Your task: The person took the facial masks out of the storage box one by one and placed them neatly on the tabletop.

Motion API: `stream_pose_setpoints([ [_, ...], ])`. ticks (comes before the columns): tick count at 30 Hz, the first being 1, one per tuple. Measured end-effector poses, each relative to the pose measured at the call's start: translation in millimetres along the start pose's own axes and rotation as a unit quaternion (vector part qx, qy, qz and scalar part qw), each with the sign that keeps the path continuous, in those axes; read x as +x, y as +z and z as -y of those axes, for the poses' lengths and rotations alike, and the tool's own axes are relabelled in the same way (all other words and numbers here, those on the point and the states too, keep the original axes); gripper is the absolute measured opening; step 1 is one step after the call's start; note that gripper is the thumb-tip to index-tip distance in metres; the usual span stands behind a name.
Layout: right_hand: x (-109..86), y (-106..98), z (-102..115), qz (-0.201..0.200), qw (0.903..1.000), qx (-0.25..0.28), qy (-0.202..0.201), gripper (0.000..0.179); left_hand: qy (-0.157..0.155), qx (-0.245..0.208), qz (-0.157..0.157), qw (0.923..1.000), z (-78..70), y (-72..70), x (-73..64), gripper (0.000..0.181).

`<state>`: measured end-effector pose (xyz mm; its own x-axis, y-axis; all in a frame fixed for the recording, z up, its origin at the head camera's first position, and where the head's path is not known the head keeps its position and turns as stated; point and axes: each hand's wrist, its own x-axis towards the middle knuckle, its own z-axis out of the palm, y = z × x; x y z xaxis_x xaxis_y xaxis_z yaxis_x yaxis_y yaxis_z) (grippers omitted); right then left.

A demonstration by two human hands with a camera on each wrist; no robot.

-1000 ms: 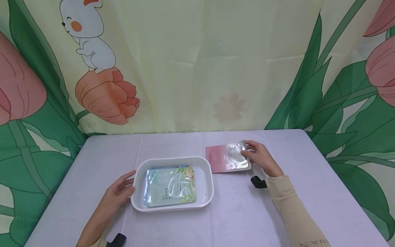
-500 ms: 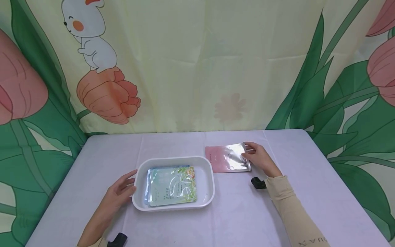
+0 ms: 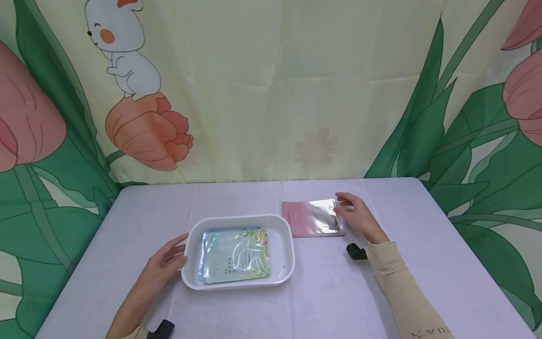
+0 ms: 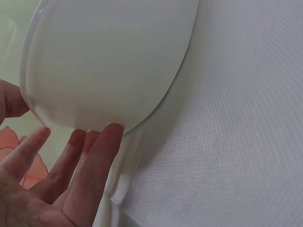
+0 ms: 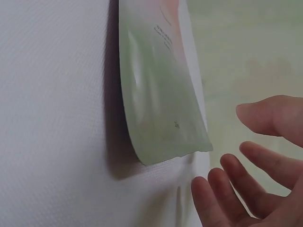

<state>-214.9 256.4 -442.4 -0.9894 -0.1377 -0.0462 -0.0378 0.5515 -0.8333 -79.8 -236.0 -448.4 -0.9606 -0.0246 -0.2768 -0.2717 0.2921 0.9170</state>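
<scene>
A pink and silver sheet mask packet (image 3: pixel 306 219) lies on the table behind the tray's right end. My right hand (image 3: pixel 357 219) is beside its silver end, fingers spread and holding nothing. In the right wrist view, a gap shows between the fingertips (image 5: pixel 232 163) and the packet's sealed edge (image 5: pixel 175 153). My left hand (image 3: pixel 163 263) touches the left end of a white plastic tray (image 3: pixel 277 259); in the left wrist view its fingertips (image 4: pixel 111 130) rest against the tray's outer wall (image 4: pixel 109 71). Inside the tray, a green sheet mask packet (image 3: pixel 237 256) lies over a blue one (image 3: pixel 201 259).
A white cloth (image 3: pixel 322 292) covers the table. Behind it hangs a curtain (image 3: pixel 262 94) printed with tulips and a rabbit. A black wrist camera piece (image 3: pixel 356 252) sticks out by the right sleeve, another (image 3: pixel 162 328) by the left.
My right hand has let go of the pink packet's silver end and opened slightly away from it. The packet now lies flatter. The left hand and tray hold still.
</scene>
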Motion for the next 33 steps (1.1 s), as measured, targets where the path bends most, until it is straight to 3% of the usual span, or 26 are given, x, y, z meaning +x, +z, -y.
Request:
stream_pose_setpoints([
  [23,-12.2,10,48,0.003,0.9961,0.015,-0.086,0.058,0.000,0.001,0.002,1.0000,0.7,0.5,-1.0,0.065],
  [33,-19.9,27,68,-0.007,0.9915,-0.024,-0.128,0.058,0.009,0.004,-0.001,1.0000,3.0,-0.2,0.7,0.065],
])
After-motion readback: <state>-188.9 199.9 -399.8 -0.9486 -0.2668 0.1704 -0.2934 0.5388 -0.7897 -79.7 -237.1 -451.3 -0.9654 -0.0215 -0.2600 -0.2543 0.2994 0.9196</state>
